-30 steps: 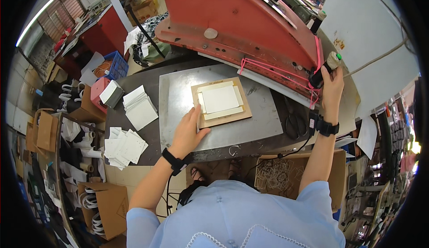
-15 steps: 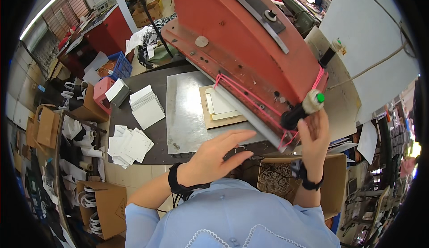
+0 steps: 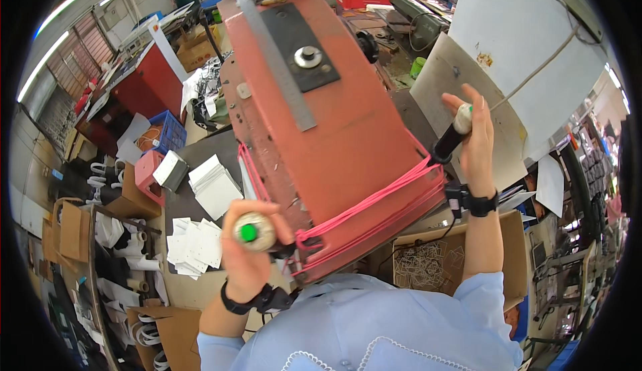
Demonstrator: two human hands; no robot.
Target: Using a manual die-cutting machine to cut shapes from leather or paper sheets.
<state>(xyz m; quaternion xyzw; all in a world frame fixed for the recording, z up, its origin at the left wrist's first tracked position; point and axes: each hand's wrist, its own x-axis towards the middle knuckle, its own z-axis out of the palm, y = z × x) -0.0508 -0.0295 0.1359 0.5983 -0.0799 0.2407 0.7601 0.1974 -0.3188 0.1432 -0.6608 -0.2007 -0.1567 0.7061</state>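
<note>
A big red swing arm of a press point(image 3: 334, 130) fills the middle, bound along its front with pink cord point(image 3: 374, 200). Its left handle point(image 3: 249, 232) has a pale wrapped grip and a green button on the end. My left hand point(image 3: 244, 257) is closed round that grip. On the far right corner sticks out a matching black handle point(image 3: 447, 145), its pale end also bearing a green button. My right hand point(image 3: 476, 147) lies against it with fingers stretched upward, not wrapped round.
Left of the arm, white card stacks point(image 3: 215, 187) and loose white cards point(image 3: 194, 245) lie on the dark table. A cardboard box point(image 3: 498, 247) of thin wire-like pieces stands front right. Beyond the cards are a pink stool point(image 3: 148, 174) and a blue crate point(image 3: 170, 130).
The red arm has swung left, now hiding the metal plate and the board with cream pieces. My left hand has taken hold of the left handle. My right hand moved farther away with its handle.
</note>
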